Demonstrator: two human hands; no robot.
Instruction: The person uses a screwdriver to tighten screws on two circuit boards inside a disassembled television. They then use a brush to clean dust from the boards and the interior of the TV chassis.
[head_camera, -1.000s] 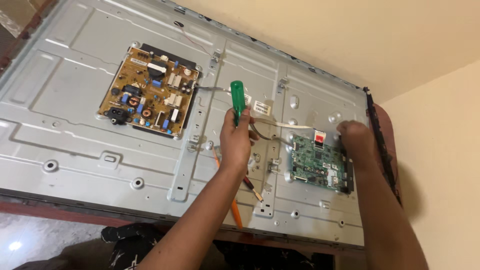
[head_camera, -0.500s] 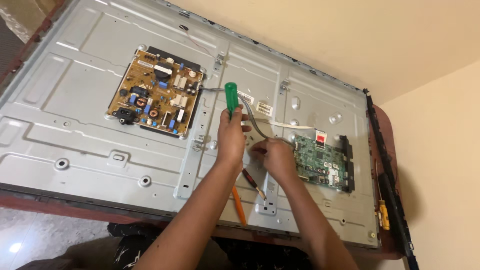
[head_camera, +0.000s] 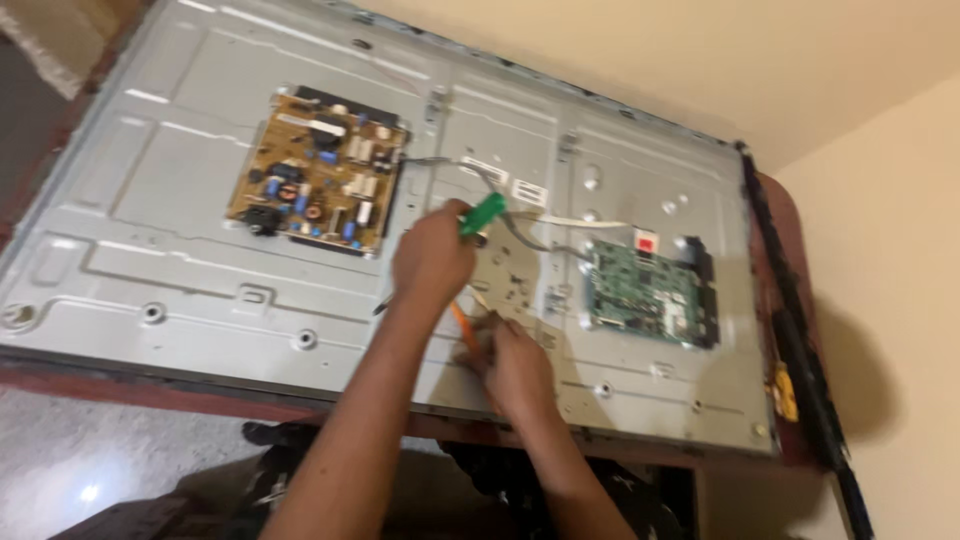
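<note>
Screwdriver (head_camera: 482, 214) with green handle at frame centre, light, rigid, clamped in left hand (head_camera: 432, 262); right hand (head_camera: 515, 362) below, grip unclear.

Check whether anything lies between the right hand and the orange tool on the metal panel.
Nothing visible does. The right hand already sits at the lower end of the orange tool, low on the metal panel. The left hand, just above, holds a green-handled screwdriver; whether the right fingers close on the tool is blurred.

Home-style repair spot, opened flat-panel television back (head_camera: 200, 200) on a wooden table (head_camera: 770, 200), plain cream walls (head_camera: 880, 180), polished stone floor (head_camera: 110, 450)
</note>
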